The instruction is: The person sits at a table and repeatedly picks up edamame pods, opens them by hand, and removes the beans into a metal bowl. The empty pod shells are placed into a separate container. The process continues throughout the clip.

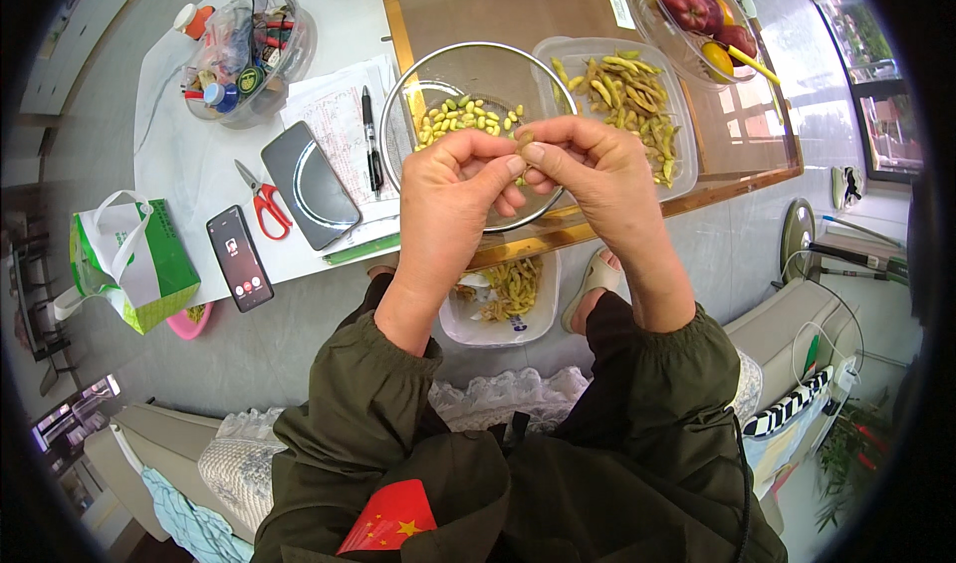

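My left hand (455, 190) and my right hand (594, 167) meet over the near part of a round wire-mesh strainer (478, 45). Between their thumbs and fingertips they pinch a small brownish soybean pod (526, 143), partly hidden by the fingers. Shelled green soybeans (459, 115) lie on the mesh beyond my left hand. Right of the strainer, a clear plastic tray (691, 167) holds a heap of unshelled pods (635, 89). Below the table edge, between my feet, a lined bin (549, 316) contains pods or empty hulls (515, 287) and some white scraps.
Left on the white table (168, 100) are a large phone or tablet (310, 182), red-handled scissors (270, 212), a lit phone (239, 257), papers with a pen (370, 141), a green-white bag (138, 257) and a basket of oddments (299, 55). A fruit basket (650, 33) stands far right.
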{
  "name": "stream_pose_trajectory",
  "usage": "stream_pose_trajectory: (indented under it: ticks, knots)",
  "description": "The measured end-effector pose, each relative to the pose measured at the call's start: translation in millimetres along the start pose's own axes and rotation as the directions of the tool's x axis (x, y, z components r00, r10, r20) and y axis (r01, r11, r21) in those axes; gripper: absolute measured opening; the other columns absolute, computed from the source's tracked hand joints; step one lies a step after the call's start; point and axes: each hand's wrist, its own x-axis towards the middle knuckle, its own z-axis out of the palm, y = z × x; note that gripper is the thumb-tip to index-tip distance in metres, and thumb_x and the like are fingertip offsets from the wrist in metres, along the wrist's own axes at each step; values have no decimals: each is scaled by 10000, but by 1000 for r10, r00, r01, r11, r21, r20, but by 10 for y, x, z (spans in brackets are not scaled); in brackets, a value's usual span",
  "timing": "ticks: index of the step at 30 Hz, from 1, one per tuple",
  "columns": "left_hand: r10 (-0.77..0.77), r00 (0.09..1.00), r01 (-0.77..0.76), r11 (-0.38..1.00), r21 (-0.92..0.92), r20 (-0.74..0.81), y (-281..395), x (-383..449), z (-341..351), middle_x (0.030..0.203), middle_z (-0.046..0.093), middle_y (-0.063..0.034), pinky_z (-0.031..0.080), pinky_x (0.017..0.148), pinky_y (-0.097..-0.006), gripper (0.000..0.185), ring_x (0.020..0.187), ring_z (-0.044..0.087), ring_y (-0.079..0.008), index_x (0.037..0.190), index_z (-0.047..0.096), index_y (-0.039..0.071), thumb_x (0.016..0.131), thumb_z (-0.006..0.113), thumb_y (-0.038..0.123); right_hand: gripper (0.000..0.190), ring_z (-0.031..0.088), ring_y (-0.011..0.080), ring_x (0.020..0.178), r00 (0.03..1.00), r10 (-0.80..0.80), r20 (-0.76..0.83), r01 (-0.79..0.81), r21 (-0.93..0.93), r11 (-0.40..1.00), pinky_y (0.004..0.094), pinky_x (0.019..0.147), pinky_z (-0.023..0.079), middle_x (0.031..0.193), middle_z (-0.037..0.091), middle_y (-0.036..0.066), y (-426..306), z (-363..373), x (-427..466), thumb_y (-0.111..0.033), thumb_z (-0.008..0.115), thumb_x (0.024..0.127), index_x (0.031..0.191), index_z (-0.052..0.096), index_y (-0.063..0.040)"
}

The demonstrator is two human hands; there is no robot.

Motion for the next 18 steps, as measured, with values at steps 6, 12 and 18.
stream_pose_trajectory:
  ticks: [6,12,18]
  knots:
    - [23,999,-21,999,43,-44,-2,-17,26,734,645,-62,478,544,-217,65,597,597,-97,927,629,-40,891,618,13,175,625,70,687,998,0,-61,1,17,1000,212,642,512,775,685,45,71,61,5,-107,672,886,992,684,32]
    - [-40,998,25,966,-257,-50,-85,7,-10,736,647,-79,476,539,-222,93,584,592,-107,950,616,-42,921,580,39,180,626,74,703,996,57,-74,-42,195,980,212,666,514,790,682,53,99,145,10,-108,657,901,1002,678,40]
    - [-113,993,113,875,-471,28,-123,32,-79,772,650,-89,480,557,-220,111,608,601,-113,963,599,-23,951,558,80,190,625,77,730,994,102,-36,-84,330,940,208,694,510,837,677,46,158,153,27,-113,642,920,1044,665,30]
